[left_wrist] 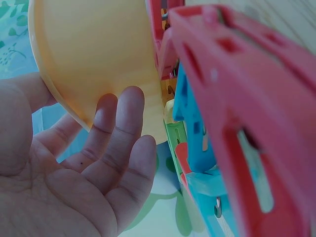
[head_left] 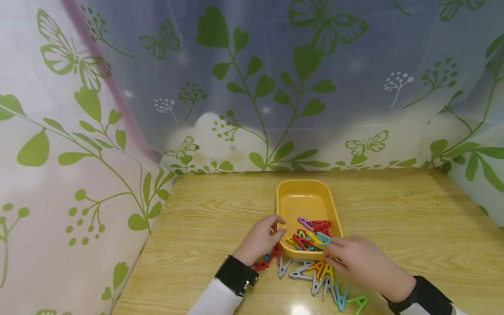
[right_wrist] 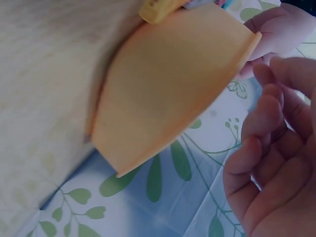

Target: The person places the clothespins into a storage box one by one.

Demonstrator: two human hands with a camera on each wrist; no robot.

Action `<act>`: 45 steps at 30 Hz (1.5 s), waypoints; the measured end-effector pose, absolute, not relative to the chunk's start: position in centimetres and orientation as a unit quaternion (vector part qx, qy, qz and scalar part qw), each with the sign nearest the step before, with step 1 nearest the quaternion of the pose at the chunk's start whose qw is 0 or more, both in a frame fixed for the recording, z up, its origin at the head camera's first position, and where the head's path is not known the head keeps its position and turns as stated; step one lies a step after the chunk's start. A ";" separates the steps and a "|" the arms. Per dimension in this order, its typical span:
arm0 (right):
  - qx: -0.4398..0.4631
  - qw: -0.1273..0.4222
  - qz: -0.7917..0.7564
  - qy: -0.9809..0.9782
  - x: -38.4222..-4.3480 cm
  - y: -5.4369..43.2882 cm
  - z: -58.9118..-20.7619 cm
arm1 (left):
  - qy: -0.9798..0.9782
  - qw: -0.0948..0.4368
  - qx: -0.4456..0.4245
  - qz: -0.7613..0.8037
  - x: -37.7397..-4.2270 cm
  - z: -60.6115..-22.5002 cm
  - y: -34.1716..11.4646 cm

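A yellow plastic tray [head_left: 301,186] stands on the wooden table with several coloured clothespins [head_left: 303,240] inside, near its front end. My left hand [head_left: 260,239] is at its left side. In the left wrist view the thumb and index finger go over the rim, and the other fingers [left_wrist: 129,113] lie against the outer wall. My right hand [head_left: 360,262] hovers over the front right corner. Its loosely bent fingertips are beside a light blue clothespin [head_left: 323,237]. In the right wrist view nothing shows between those fingers [right_wrist: 264,116].
More clothespins lie on the table before the tray: red ones [head_left: 261,265] by the left wrist, grey ones [head_left: 301,269], a yellow one [head_left: 327,271], a blue one [head_left: 341,297] and a green one [head_left: 359,302]. A leaf-patterned curtain [head_left: 236,87] surrounds the wooden table [head_left: 212,205].
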State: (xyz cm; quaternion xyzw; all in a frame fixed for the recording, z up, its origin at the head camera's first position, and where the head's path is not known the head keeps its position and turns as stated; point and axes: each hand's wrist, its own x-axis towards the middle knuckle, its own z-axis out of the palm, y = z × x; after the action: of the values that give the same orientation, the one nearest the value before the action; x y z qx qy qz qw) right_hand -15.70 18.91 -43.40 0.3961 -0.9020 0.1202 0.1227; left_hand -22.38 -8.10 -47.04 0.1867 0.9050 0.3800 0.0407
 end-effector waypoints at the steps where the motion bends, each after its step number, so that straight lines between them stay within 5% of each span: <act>1: 0.397 0.111 0.127 -0.902 -15.6 19.1 -43.6 | 0.905 0.041 0.187 0.380 -22.4 -47.1 -8.1; 21: 0.347 -0.110 0.165 -0.917 -13.9 22.4 -46.5 | 0.904 0.036 0.190 0.382 -22.4 -47.1 -8.2; 34: 0.358 -0.110 0.184 -0.909 -13.8 22.9 -45.9 | 0.907 0.035 0.183 0.377 -22.4 -47.1 -8.1; 45: 0.404 -0.001 0.212 -0.890 -14.3 23.5 -43.6 | 0.904 0.033 0.187 0.384 -22.2 -47.0 -8.1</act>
State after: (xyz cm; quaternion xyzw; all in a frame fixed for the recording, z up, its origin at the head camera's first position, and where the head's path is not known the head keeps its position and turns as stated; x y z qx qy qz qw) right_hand -14.34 23.49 -43.64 0.4037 -0.8901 0.2116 -0.0014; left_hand -22.24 -8.13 -46.99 0.1875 0.9037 0.3836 0.0333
